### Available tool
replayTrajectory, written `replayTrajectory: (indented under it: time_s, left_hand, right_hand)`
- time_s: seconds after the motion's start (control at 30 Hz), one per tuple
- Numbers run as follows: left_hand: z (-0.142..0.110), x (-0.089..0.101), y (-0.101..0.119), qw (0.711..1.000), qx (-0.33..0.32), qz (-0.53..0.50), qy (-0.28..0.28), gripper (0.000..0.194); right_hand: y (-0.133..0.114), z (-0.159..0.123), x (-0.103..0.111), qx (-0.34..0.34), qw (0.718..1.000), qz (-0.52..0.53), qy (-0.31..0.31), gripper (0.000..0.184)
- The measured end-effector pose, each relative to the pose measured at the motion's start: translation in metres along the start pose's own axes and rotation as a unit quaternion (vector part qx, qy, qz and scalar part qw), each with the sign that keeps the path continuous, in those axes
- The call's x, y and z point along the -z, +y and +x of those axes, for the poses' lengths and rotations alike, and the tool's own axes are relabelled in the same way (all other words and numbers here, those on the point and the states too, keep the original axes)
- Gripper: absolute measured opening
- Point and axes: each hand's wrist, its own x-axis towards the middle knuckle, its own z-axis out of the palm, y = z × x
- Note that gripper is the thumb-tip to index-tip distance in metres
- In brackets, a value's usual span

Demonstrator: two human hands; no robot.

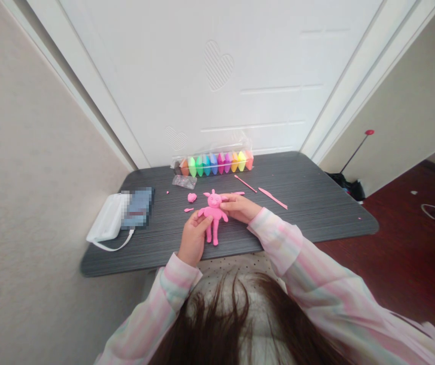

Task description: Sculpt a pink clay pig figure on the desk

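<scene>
A pink clay figure (213, 214) with a round head, ears, arms and two long legs is held between my hands over the table's front half. My left hand (194, 234) grips its body from the lower left, thumb on the belly. At the head's right side, my right hand (239, 207) pinches the figure with thumb and finger. Just left of the figure lie a pink clay lump (192, 197) and a small flat pink piece (189, 210). A pink modelling tool (237, 193) is partly hidden behind my right hand.
Along the back of the dark table (304, 203) stands a clear pack of coloured clay (214, 165). Two more pink tools, a thin stick (245, 183) and a knife-shaped one (273, 198), lie to the right. A white device (109, 218) with a cable sits at the left.
</scene>
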Motion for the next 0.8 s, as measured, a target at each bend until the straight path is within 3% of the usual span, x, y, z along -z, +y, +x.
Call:
replayTrajectory:
  time_s: [0.2, 0.8]
  left_hand:
    - [-0.0013, -0.0014, 0.0012, 1.000, 0.014, -0.011, -0.006, 0.021]
    - [-0.0030, -0.0007, 0.0028, 0.999, 0.033, -0.030, -0.025, 0.015]
  right_hand:
    - [0.0001, -0.0004, 0.0017, -0.005, 0.999, 0.032, -0.010, 0.028]
    - [-0.0017, -0.0010, 0.0023, -0.012, 0.997, 0.068, -0.025, 0.037]
